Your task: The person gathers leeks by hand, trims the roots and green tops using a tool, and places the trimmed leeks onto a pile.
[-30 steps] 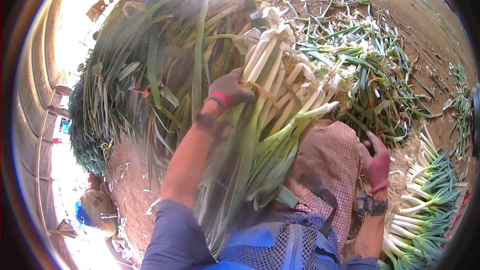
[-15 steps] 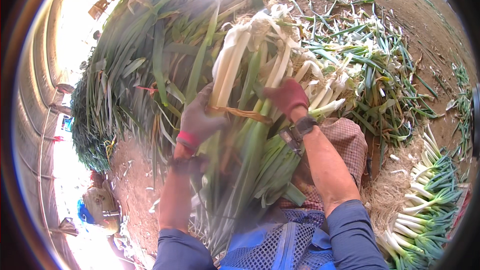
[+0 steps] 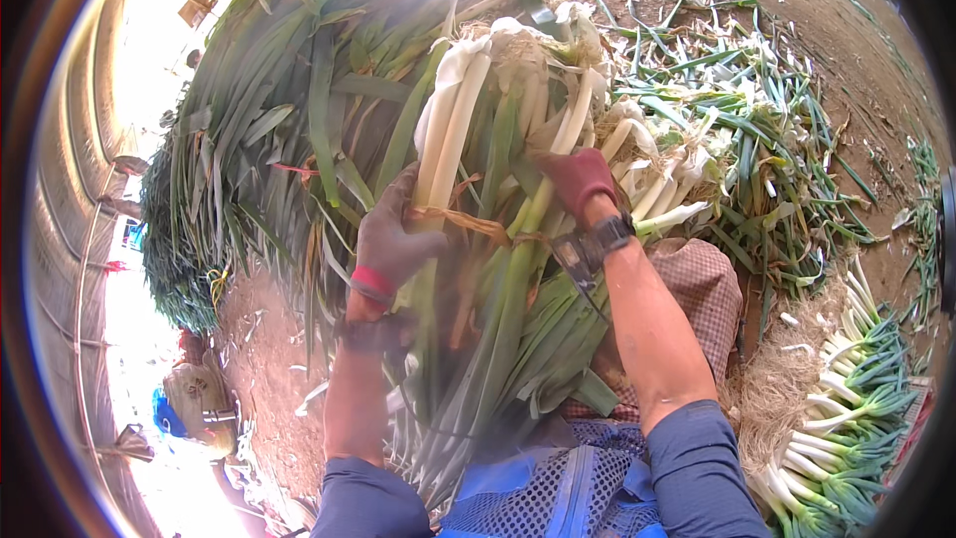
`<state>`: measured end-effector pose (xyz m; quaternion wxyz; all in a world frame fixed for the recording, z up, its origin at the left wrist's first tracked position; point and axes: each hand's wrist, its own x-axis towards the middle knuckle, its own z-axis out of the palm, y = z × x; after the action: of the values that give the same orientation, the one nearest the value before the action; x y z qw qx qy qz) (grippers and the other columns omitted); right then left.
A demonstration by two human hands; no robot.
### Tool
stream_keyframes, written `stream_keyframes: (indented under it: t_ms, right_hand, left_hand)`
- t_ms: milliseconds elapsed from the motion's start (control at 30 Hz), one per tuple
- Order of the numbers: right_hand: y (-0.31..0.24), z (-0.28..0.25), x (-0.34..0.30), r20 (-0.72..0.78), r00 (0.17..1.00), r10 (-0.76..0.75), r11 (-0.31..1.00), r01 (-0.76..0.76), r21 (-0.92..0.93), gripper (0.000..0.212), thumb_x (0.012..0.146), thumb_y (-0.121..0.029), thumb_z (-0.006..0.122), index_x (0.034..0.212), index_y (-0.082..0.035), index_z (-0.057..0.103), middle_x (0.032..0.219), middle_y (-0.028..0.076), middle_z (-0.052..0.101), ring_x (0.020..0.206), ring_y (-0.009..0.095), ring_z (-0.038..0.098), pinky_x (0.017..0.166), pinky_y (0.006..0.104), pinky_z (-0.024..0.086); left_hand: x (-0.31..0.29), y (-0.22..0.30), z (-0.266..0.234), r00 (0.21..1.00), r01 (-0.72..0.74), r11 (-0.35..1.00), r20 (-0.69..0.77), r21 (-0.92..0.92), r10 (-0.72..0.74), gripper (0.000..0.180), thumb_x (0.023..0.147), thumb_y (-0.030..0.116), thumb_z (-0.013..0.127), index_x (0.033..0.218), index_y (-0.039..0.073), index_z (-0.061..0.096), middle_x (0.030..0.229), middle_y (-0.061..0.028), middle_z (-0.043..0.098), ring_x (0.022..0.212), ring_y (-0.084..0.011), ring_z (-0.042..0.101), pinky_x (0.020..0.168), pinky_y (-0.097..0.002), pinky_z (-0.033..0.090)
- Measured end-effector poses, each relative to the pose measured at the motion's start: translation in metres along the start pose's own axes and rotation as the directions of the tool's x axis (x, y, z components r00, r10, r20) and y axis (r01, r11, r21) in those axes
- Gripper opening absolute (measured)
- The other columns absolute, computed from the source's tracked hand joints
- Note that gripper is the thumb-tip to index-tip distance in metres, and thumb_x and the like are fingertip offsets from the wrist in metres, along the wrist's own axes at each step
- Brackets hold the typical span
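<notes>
The heap [image 3: 249, 130] of leafy leeks fills the far left; trimmings [image 3: 732, 149] cover ground at the far right. Nearer, between both, is the bundle [image 3: 453, 144], white ends far, leaves trailing near. The row [image 3: 846, 413] of pale-stemmed leeks lies near right; whether a container holds it I cannot tell. The left grip [image 3: 393, 239] cups the bundle's left side, thumb apart; the right grip [image 3: 583, 184] curls over its right stalks. How firmly either pinches is hidden. Brown band [image 3: 468, 224] crosses the bundle, its only visible wrapping; handling it probably wants both sides supported and light pressure, sparing the stems
</notes>
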<state>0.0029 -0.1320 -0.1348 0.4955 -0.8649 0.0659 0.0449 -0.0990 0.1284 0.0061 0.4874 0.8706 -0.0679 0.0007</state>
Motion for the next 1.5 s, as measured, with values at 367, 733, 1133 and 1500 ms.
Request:
stream_keyframes:
  t_ms: [367,733,1133,1500]
  right_hand:
    - [-0.014,-0.057,-0.056,0.039,0.976,-0.216,0.691,0.124,0.712,0.018,0.091,-0.009,0.067,0.095,0.004,0.078,0.087,0.011,0.076,0.078,0.017,0.072,0.072,0.0305,0.058]
    - [-0.067,-0.043,-0.1,0.428,0.842,-0.327,0.444,-0.263,0.857,0.041,0.083,-0.008,0.077,0.12,0.007,0.066,0.104,0.009,0.072,0.092,0.017,0.068,0.085,0.031,0.054]
    - [-0.079,-0.046,-0.127,0.293,0.821,-0.49,0.348,-0.124,0.929,0.051,0.094,-0.022,0.071,0.137,0.002,0.057,0.122,0.009,0.069,0.109,0.02,0.067,0.097,0.0349,0.052]
    - [-0.084,-0.056,-0.131,0.218,0.869,-0.444,0.828,0.305,0.471,0.057,0.099,-0.045,0.065,0.133,0.0,0.061,0.108,0.019,0.075,0.101,0.026,0.072,0.091,0.0399,0.055]
  left_hand:
    - [-0.005,-0.006,-0.002,0.998,0.035,0.999,-0.054,0.024,-0.033,0.094,0.062,0.009,0.078,0.15,-0.002,0.051,0.133,-0.0094,0.067,0.117,-0.0147,0.064,0.101,-0.0296,0.052]
    - [-0.004,0.024,0.018,0.995,-0.059,0.998,0.085,-0.019,0.06,0.089,0.071,0.013,0.077,0.154,-0.002,0.047,0.132,-0.011,0.067,0.111,-0.0129,0.064,0.098,-0.028,0.05]
    - [0.017,0.061,-0.015,0.879,0.226,0.974,0.436,-0.023,-0.194,0.092,0.081,0.025,0.089,0.156,0.001,0.043,0.146,-0.0102,0.059,0.13,-0.0202,0.057,0.113,-0.0381,0.043]
    - [0.016,0.062,0.047,0.921,0.062,0.99,0.389,-0.123,-0.009,0.103,0.068,0.017,0.094,0.153,-0.002,0.038,0.128,-0.0122,0.065,0.113,-0.0175,0.065,0.098,-0.0335,0.054]
